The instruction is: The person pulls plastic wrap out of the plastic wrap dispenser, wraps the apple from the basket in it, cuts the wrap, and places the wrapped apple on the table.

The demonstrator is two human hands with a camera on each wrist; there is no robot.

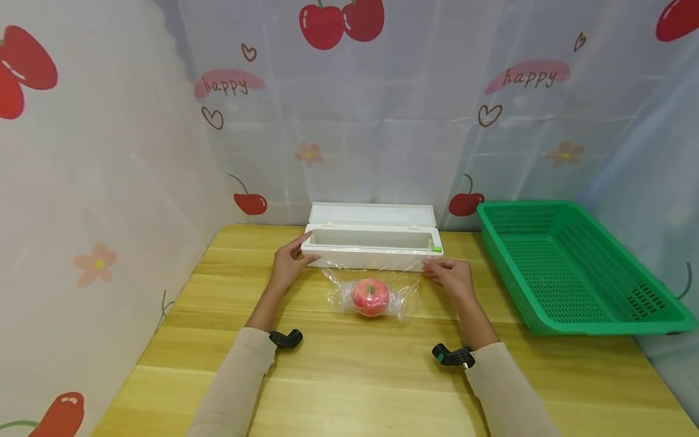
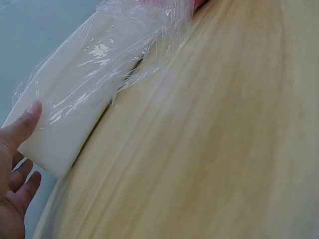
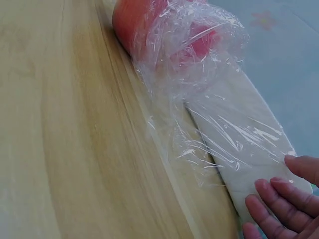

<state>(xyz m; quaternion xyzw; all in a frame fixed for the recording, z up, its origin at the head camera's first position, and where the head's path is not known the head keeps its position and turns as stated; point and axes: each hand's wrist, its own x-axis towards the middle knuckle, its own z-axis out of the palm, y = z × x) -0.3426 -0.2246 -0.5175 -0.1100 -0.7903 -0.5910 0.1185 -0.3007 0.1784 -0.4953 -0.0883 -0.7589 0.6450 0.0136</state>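
On my feed, the left hand (image 1: 287, 262) grips the smooth box (image 1: 366, 260), thumb and fingers parted; the right hand (image 1: 452, 276) spreads loosely opposite, crinkled film (image 1: 397, 300) and round apple (image 1: 371, 297) between.

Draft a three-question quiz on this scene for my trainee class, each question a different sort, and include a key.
1. True or false: the long white plastic box has its lid open.
2. What lies over the round red apple? (a) green cloth (b) clear plastic film (c) white paper
3. Which hand is nearer the green rectangular plastic basket?

Key:
1. True
2. b
3. The right hand
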